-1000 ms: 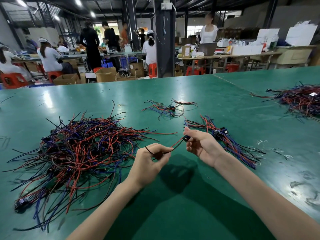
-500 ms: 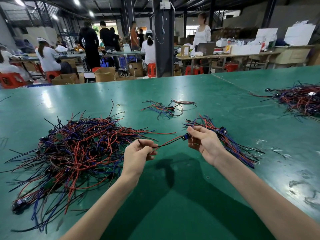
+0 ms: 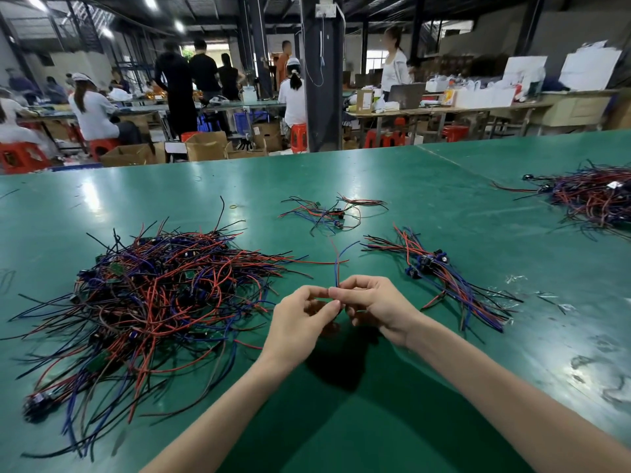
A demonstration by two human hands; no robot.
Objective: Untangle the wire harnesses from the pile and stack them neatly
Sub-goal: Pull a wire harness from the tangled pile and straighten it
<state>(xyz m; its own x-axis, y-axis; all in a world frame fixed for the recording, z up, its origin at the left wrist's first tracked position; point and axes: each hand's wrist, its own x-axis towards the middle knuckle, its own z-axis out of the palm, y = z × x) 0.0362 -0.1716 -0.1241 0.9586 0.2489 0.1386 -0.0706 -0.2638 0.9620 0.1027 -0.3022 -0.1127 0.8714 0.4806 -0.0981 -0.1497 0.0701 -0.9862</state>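
A big tangled pile of red, blue and black wire harnesses (image 3: 150,298) lies on the green table (image 3: 444,206) at the left. A straighter stack of harnesses (image 3: 440,278) lies to the right of my hands. My left hand (image 3: 300,322) and my right hand (image 3: 372,302) meet at the table's middle, fingertips together, both pinching one harness (image 3: 337,264). Its blue and red wires stick up and away from my fingers; its lower part is hidden behind my hands.
A small loose bunch of wires (image 3: 331,213) lies farther back at the centre. Another tangled pile (image 3: 594,196) sits at the far right. Scraps of clear plastic (image 3: 515,279) lie right of the stack. Several people work at benches beyond the table's far edge.
My hands, earlier apart with the harness stretched sideways between them, have come together. The harness wires now point up and away from my fingers.
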